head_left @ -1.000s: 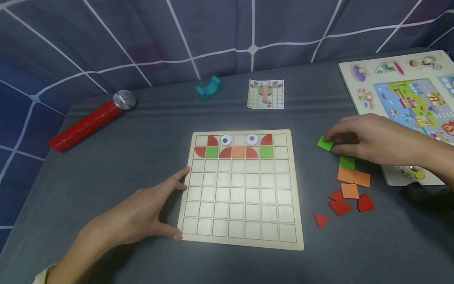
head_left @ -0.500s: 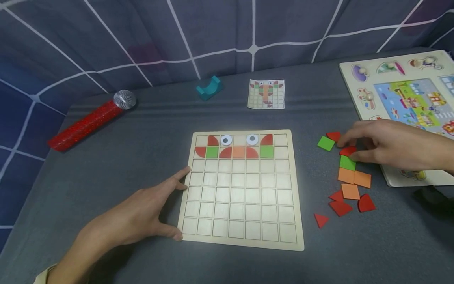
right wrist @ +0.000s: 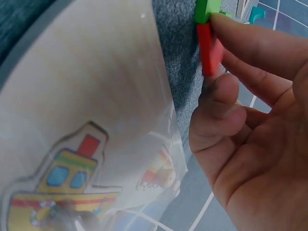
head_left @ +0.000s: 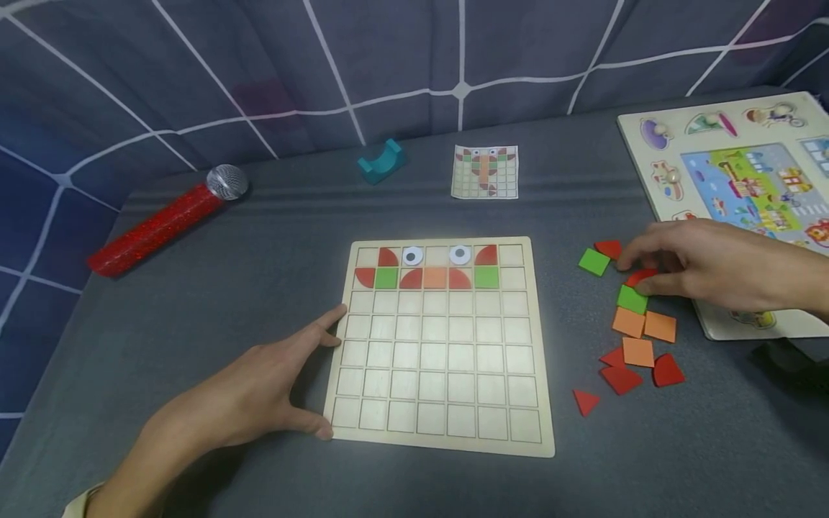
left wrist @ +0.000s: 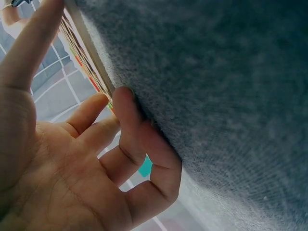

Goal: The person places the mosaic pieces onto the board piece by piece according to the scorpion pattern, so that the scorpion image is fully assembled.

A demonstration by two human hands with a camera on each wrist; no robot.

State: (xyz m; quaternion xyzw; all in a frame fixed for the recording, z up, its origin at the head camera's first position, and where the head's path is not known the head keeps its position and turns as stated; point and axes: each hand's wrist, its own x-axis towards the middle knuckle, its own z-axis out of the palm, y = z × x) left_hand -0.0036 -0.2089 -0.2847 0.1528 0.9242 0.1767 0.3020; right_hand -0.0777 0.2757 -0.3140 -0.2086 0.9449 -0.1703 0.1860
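In the head view my left hand (head_left: 249, 392) rests along the left edge of a square wooden grid board (head_left: 447, 444), thumb and fingers spread against it. Red, green and orange tiles plus two eye discs fill parts of its top two rows. Over at the right, my right hand (head_left: 686, 259) pinches a red quarter-circle tile (right wrist: 208, 48) between thumb and fingers, low on the table. Its thumb is right at a green square tile (head_left: 632, 299). Another green tile (head_left: 594, 262) and a red tile (head_left: 607, 249) lie just left of the fingers.
Orange squares (head_left: 660, 326) and several red pieces (head_left: 621, 379) lie below the right hand. A knobbed picture puzzle (head_left: 657, 169) sits under the right forearm. At the back are a pattern card (head_left: 484, 173), a teal arch block (head_left: 382, 162) and a red microphone (head_left: 158, 226).
My right hand has left the upper green tile and shifted right to the red quarter-circle. The lower green tile and orange squares have slid slightly. The left hand has stayed put.
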